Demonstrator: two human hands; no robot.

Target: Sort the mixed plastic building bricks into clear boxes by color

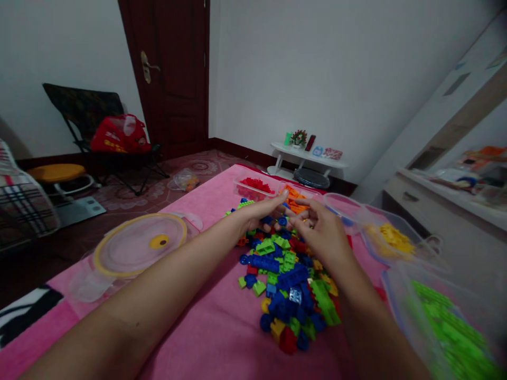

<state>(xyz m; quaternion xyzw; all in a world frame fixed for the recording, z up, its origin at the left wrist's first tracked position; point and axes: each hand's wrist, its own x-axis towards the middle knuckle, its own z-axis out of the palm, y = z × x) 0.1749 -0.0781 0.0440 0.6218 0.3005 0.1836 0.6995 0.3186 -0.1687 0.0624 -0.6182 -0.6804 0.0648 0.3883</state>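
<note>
My left hand (261,211) reaches over the far end of a heap of plastic building bricks (273,264). Its thumb is stretched out, apart from the fingers, with blue bricks (282,221) showing beside them. Facing it from the right is my right hand (320,221), fingers bent and spread, thumb pointing toward the left hand. The fingertips of both hands come close together; whether they touch cannot be made out. The heap mixes blue, lime green, red, yellow and orange pieces. Some of it lies hidden under the hands and right forearm.
Behind the hands stand clear tubs of red bricks (256,184) and orange bricks (293,196). At right are tubs with yellow bricks (396,238) and green bricks (447,322). A round yellow-rimmed lid (134,245) lies left on the pink cloth (206,330).
</note>
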